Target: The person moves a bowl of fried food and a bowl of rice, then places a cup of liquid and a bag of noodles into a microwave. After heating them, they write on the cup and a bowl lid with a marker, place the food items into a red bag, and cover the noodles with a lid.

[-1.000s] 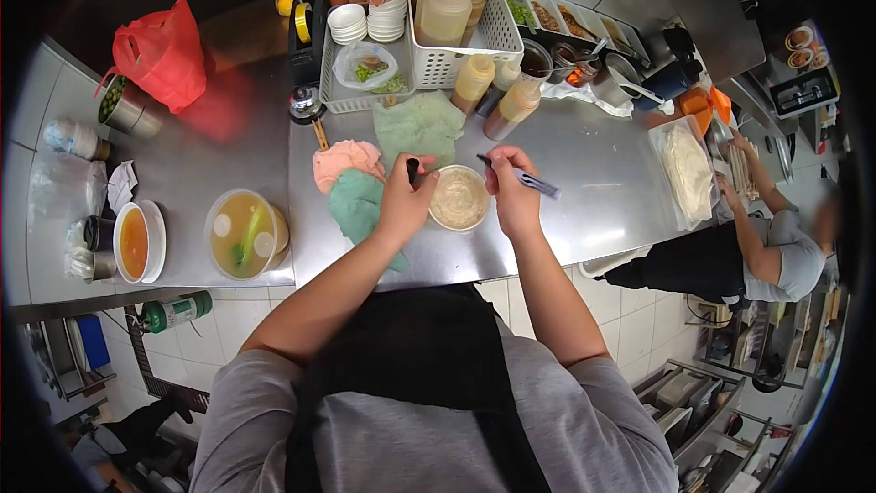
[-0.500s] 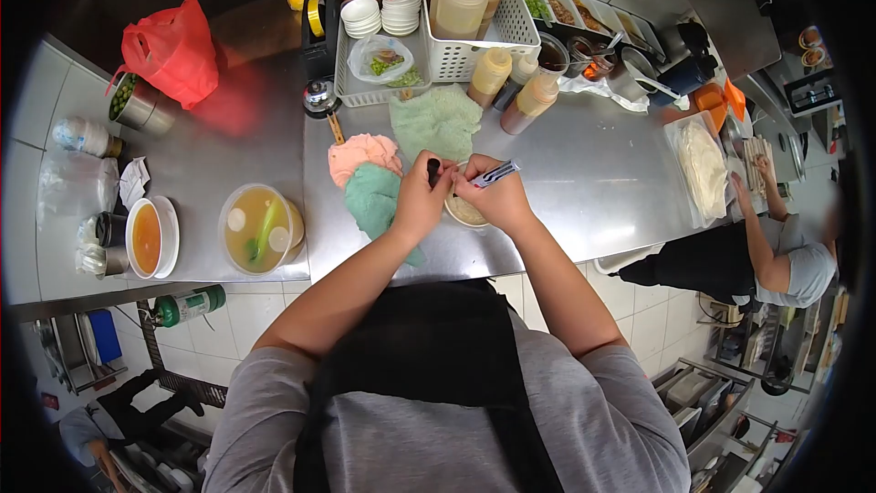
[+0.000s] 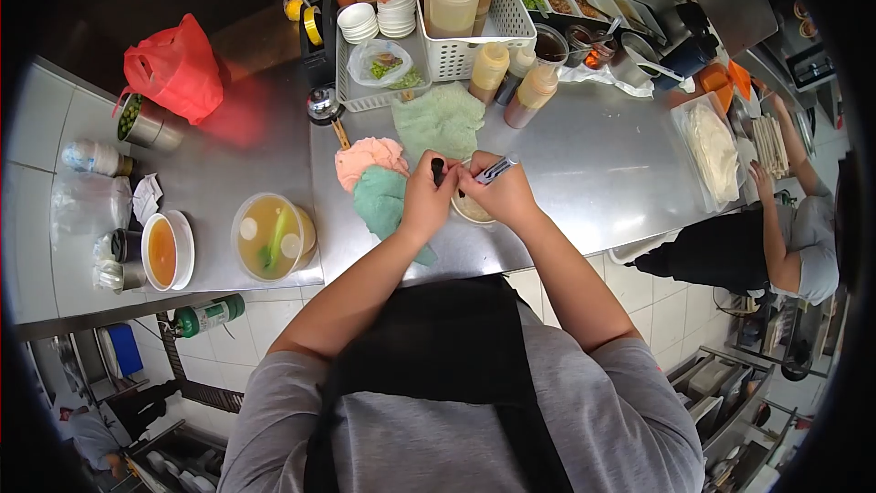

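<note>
My left hand [image 3: 427, 194] is closed on a black marker cap [image 3: 438, 171]. Beside it my right hand [image 3: 504, 190] grips a marker [image 3: 495, 170] with a white and dark barrel. The fingertips of both hands come close together over a round container [image 3: 472, 209], which my hands partly cover. Left of my left hand lie a teal cloth [image 3: 380, 200] and a pink cloth [image 3: 370, 161]. A pale green cloth [image 3: 440, 120] is spread just beyond my hands.
Squeeze bottles [image 3: 532, 96] and a white basket [image 3: 479, 53] stand at the back. On the left are a tub of broth [image 3: 273, 237], a bowl of orange soup [image 3: 162, 252] and a red bag [image 3: 173, 68]. A co-worker [image 3: 776, 246] works at the right.
The whole view has shifted slightly, and the counter items appear a little further right. The marker and cap remain in my hands. The co-worker's arms at the right have moved.
</note>
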A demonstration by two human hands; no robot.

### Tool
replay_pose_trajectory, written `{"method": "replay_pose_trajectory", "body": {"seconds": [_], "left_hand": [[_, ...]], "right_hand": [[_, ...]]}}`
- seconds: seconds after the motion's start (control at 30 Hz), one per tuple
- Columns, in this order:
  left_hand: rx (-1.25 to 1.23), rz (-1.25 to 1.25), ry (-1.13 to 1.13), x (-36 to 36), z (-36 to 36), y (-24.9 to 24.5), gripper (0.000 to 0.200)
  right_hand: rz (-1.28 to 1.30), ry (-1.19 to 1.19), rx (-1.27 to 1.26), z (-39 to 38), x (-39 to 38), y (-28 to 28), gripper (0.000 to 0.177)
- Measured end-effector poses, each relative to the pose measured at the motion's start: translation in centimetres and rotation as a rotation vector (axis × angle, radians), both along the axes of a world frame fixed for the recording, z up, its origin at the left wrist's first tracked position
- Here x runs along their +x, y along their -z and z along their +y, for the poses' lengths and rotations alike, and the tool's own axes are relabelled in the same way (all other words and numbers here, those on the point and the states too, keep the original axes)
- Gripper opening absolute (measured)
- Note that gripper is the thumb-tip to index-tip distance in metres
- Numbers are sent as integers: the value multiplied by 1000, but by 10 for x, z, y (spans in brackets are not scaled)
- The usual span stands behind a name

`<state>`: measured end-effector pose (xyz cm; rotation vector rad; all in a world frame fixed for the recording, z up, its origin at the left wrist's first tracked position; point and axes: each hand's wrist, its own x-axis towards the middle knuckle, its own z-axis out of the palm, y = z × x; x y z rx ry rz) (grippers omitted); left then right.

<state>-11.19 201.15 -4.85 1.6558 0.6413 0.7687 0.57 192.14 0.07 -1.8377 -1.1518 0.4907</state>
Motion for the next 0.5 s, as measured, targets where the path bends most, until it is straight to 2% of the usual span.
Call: {"method": "replay_pose_trajectory", "body": {"seconds": [0.5], "left_hand": [[-5, -31, -14, 1, -1, -3, 20]], "right_hand": [[10, 33, 21, -5, 4, -4, 25]]}}
